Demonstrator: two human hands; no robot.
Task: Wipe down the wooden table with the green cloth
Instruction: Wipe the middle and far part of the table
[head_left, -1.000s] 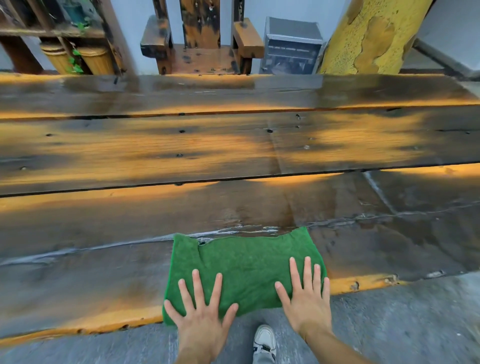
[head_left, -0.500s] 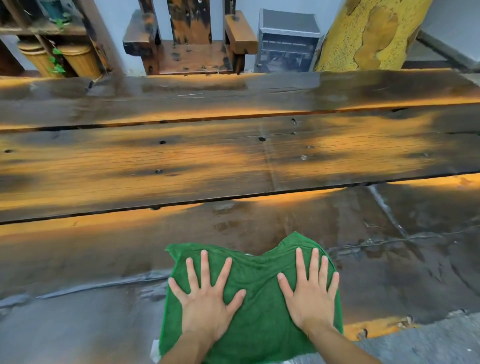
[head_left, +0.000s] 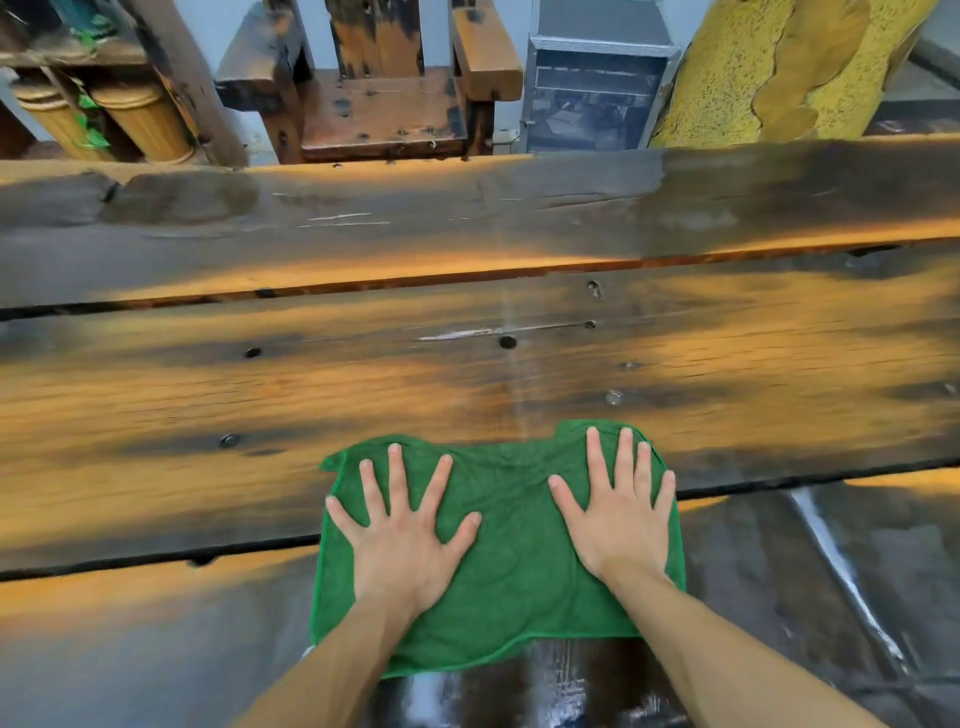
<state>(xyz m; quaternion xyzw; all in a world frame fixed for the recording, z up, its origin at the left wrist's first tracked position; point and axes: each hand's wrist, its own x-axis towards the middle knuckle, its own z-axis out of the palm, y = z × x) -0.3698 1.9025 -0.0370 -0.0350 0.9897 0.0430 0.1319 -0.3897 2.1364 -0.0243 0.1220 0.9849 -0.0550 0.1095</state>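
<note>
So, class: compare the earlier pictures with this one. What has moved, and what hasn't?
The green cloth has been pushed away from the near edge, across the plank gap onto the middle plank of the wooden table. The left hand and right hand moved with it. Unchanged: both palms flat, fingers spread, nothing gripped.

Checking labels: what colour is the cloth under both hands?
Green cloth, plain, no pattern; clearest in the head view.

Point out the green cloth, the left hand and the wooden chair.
green cloth (head_left: 511, 530), head view, bare middle between the hands.
left hand (head_left: 402, 540), head view, back of the hand.
wooden chair (head_left: 379, 106), head view, seat.
</note>
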